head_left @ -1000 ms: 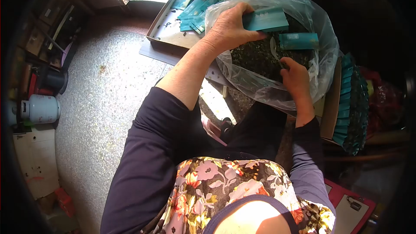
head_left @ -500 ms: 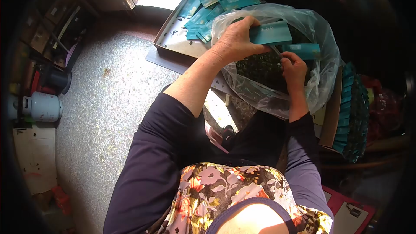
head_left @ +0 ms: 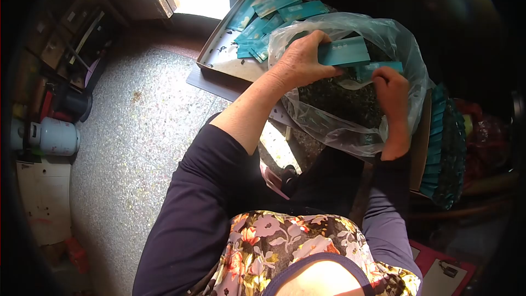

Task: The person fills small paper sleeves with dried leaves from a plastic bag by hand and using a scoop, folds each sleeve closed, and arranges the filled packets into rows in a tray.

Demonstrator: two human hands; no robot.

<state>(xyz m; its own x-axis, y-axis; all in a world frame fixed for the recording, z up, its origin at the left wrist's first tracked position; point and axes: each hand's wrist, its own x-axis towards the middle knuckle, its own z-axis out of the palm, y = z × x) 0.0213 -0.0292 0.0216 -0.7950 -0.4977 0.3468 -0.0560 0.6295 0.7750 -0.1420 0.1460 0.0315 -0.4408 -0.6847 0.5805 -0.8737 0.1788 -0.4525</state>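
Note:
My left hand is closed on a teal packet, with thumb and fingers at its left end, above a clear plastic bag. Inside the bag lies a heap of dark, leaf-like loose material. To the right, my right hand is closed on what looks like a spoon, its pale, slightly blurred end pointing left over the heap. Behind that hand lies another teal packet on the contents, partly covered by the fingers.
A shallow cardboard box holds several teal packets and dark crumbs at the upper left. On the right, a row of upright teal packets stands in another box. A gas cylinder is on the far left of the speckled floor.
My right hand has moved right and slightly down, drawing the spoon away from the packet's lower edge. My left hand keeps the packet at nearly the same spot.

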